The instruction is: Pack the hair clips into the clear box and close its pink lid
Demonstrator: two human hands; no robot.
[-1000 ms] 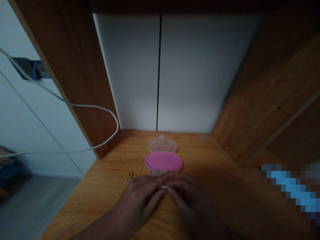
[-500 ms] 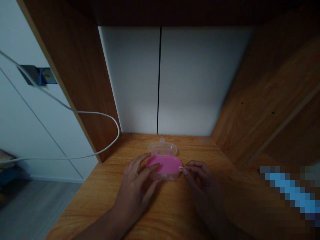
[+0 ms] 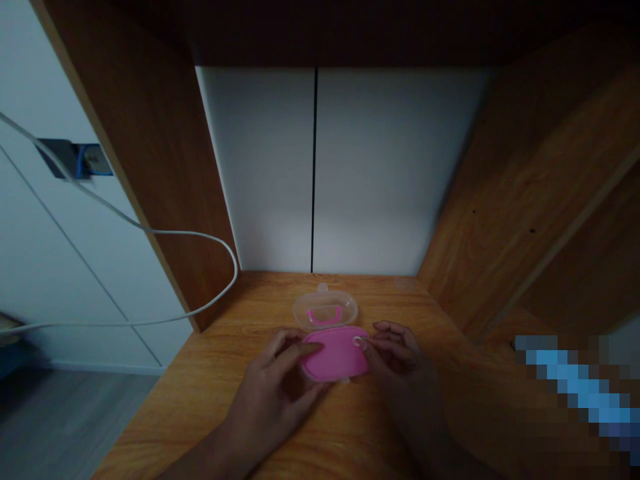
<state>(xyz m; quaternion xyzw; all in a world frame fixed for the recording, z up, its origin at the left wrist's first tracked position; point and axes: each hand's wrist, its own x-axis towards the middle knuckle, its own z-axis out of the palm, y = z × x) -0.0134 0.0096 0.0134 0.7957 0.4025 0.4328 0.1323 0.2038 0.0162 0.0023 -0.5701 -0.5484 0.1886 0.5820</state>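
Note:
An oval plastic case [image 3: 334, 357] with a pink top face sits on the wooden desk in front of me. Its clear lid [image 3: 300, 312], with a pink handle, is folded open behind it. My left hand [image 3: 280, 380] grips the case's left end, fingers on the pink face and thumb along the front edge. A small white ring-shaped piece [image 3: 357, 341] is pinched between the thumb and forefinger of my right hand [image 3: 400, 363], over the right part of the pink face. My fingers partly cover both ends of the case.
The desk top [image 3: 200, 400] ends at a white back panel [image 3: 265, 187], with wooden side panels [image 3: 500, 220] left and right. A white cable [image 3: 235, 267] loops in from the left. Beyond the left edge lies a grey floor [image 3: 100, 407]. A blurred-out blue patch [image 3: 575, 380] shows at right.
The case has come slightly nearer and tipped so its pink face shows more toward me. The ring piece in my right hand now lies over the face instead of at its right edge.

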